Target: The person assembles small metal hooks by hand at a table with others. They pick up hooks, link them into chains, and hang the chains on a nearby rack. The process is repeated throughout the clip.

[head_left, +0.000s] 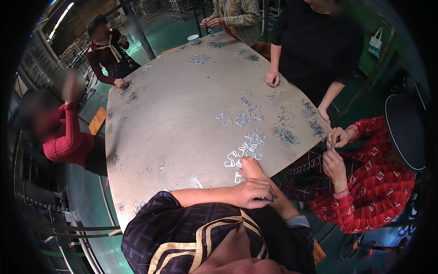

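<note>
My left forearm crosses in front of me. My left hand (253, 192) is closed, with a small dark metal piece (272, 199) jutting out beside its fingers. Just beyond it, my right hand (250, 168) reaches under and past the left and rests at a loose pile of pale metal hooks (247, 147). Its fingers are curled down at the pile's near edge, and whatever lies between them is hidden. One pale hook (237, 177) lies apart, left of my right hand. Farther off lies a second cluster of pale hooks (244, 118).
Piles of thin, dark wire pieces (285, 135) are spread around the rim of the large tabletop (182, 114). A white bowl (193, 40) stands at the far edge. Several people sit or stand round the table; close on my right, a person in a red patterned top (360, 182) works with both hands.
</note>
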A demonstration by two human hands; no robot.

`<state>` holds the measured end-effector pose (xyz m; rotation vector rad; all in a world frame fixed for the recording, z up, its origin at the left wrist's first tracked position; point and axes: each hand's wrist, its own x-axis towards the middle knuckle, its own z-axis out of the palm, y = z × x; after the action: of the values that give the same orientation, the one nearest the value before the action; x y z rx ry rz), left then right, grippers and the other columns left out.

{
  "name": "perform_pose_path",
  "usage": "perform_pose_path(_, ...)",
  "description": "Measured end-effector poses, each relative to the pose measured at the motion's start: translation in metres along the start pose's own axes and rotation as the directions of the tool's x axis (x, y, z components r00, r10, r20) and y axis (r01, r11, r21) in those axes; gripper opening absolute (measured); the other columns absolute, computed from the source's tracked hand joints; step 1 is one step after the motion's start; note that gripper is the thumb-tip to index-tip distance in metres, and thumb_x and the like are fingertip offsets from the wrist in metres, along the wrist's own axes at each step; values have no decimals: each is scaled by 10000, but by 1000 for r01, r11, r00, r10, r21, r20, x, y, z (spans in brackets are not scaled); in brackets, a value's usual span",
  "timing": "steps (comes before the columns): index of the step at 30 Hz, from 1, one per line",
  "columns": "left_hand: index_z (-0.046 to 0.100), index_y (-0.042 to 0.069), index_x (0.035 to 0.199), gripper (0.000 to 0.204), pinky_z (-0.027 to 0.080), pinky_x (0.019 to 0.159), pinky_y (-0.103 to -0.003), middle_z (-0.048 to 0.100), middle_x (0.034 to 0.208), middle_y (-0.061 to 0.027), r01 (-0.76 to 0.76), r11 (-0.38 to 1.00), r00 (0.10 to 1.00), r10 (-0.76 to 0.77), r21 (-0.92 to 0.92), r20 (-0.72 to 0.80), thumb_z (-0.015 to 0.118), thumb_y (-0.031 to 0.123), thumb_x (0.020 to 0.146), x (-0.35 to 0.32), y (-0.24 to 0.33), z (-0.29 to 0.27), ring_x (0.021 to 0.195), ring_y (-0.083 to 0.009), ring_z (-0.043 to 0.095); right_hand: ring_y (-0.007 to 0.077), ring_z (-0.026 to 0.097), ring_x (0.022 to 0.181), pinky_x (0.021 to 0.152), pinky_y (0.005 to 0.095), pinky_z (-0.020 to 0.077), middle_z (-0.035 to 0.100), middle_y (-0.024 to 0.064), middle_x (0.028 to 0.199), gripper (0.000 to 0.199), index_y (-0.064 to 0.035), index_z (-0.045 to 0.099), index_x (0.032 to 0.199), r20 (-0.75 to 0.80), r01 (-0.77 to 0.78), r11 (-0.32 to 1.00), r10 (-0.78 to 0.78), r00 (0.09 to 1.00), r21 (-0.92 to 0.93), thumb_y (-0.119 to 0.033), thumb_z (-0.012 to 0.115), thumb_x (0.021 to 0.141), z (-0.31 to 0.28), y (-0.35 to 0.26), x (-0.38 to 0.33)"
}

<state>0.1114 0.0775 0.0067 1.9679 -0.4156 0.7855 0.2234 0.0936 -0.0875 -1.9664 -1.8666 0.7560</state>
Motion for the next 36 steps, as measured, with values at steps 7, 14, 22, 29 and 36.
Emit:
perform_pose_path(7, 598, -6, 816, 73, 498, 721, -358, 656, 886, -139, 58, 998, 998, -58, -32, -4, 667, -9, 791, 6, -8, 4, 831, -287, 638, 419, 614, 827, 750, 469, 507, 631, 213, 938, 202, -3, 616, 904, -326, -38, 999, 28, 945, -23, -26, 636, 705, -19, 34, -11)
perform_pose_path(14, 609, -5, 822, 105, 530, 693, -332, 687, 899, -132, 179, 984, 979, -178, 0, -103, 682, -35, 752, 10, -17, 8, 803, -264, 674, 118, 659, 664, 579, 239, 539, 636, 50, 806, 289, 40, 640, 1046, -375, 125, 611, 301, 877, 782, 69, 624, 759, -56, 59, -65)
perform_pose_path(22, 617, -10, 816, 117, 523, 668, -309, 675, 807, -110, 325, 942, 927, -301, 79, -225, 702, -30, 738, 26, -14, 15, 751, -229, 675, 131, 675, 783, 685, 226, 552, 651, 79, 895, 217, 69, 640, 1045, -555, 329, 555, 304, 775, 764, 79, 619, 829, -95, 12, -149)
perform_pose_path(29, 623, -8, 813, 128, 515, 643, -320, 667, 787, -121, 316, 942, 938, -290, 118, -192, 714, -28, 724, 33, -17, 23, 714, -256, 665, 118, 673, 759, 641, 214, 538, 677, 100, 880, 215, 27, 682, 1008, -736, 199, 844, 291, 611, 499, 66, 652, 799, -104, -20, -169)
perform_pose_path(36, 623, 1, 817, 136, 503, 624, -333, 656, 766, -131, 324, 932, 942, -302, 161, -146, 717, -19, 721, 31, -25, 26, 704, -278, 655, 119, 672, 754, 635, 228, 540, 685, 97, 891, 206, 16, 686, 997, -746, 198, 849, 291, 600, 490, 60, 655, 798, -97, -21, -172)
